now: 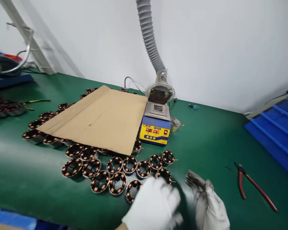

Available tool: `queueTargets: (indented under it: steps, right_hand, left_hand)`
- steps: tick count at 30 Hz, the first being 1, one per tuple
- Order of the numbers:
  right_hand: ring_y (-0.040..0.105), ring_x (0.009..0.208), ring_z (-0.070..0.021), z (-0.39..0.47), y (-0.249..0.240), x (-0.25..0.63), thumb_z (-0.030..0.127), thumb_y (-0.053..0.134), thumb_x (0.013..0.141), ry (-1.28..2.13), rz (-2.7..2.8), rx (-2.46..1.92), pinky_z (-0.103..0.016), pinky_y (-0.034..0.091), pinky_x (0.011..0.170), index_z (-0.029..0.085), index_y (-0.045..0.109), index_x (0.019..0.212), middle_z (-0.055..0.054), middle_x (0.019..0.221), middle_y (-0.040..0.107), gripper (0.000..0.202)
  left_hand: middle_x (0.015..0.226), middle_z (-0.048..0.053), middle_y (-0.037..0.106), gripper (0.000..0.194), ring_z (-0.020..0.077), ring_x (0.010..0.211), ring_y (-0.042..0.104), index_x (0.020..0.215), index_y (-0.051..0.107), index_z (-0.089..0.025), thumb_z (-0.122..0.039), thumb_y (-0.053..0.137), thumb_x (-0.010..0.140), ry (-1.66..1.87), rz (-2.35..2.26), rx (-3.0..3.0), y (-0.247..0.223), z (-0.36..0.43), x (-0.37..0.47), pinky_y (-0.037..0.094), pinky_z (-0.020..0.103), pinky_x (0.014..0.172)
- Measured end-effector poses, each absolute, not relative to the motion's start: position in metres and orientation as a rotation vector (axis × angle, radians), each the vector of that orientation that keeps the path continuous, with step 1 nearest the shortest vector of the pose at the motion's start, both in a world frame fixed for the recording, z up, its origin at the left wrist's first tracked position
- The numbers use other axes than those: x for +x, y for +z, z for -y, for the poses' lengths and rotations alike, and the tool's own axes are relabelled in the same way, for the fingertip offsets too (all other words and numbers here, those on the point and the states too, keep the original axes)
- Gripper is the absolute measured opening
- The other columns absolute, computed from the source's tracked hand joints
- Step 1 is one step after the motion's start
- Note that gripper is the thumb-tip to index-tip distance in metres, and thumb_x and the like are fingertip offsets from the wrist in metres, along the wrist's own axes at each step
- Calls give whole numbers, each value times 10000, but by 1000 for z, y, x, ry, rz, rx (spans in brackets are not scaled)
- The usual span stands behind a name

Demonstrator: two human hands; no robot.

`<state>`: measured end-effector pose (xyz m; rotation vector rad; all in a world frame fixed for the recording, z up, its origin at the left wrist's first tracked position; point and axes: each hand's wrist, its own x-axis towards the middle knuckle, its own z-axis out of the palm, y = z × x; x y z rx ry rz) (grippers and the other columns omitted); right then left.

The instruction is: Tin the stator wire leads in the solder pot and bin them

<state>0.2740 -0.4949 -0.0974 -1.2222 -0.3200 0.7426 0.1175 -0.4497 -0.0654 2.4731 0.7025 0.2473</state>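
My left hand (153,204), in a white glove, is low in the middle of the view. It reaches over the front right of a group of motor stators with copper windings (117,183). Its fingers are smeared by motion, and whether they grip anything is hidden. One stator (132,191) is partly covered by this hand; another (164,175) lies just beyond its fingers. To the right, my right hand (207,203) wears a greyish, stained glove. Its fingers and thumb are apart, with nothing visible between them, above the green table.
A cardboard sheet (100,118) lies over more stators. Behind them stands a blue and yellow solder pot (155,129) under a flexible extraction duct (148,35). Red-handled cutters (242,182) lie at right, near a blue tray (276,127). Yellow-handled pliers (36,101) are far left.
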Motion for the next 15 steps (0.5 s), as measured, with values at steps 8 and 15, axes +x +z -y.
queueTargets:
  steps: [8,15]
  right_hand:
    - [602,1077,-244,496,-84,262,450,760,679,1205,450,-1186,-372,435,977,199,701,1035,-113,1148,668,439]
    - [647,924,-273,492,-57,240,468,831,553,1553,506,-880,-435,485,868,226,680,1020,-67,934,707,547]
  left_hand:
    - [1380,140,429,143,429,1332,197,800,647,-154,-170,754,706,222,-891,2656,-69,419,118,280,616,1050]
    - [1394,61,415,686,255,1248,414,1200,442,-267,-182,844,652,818,-586,2168,-52,418,93,391,354,1035]
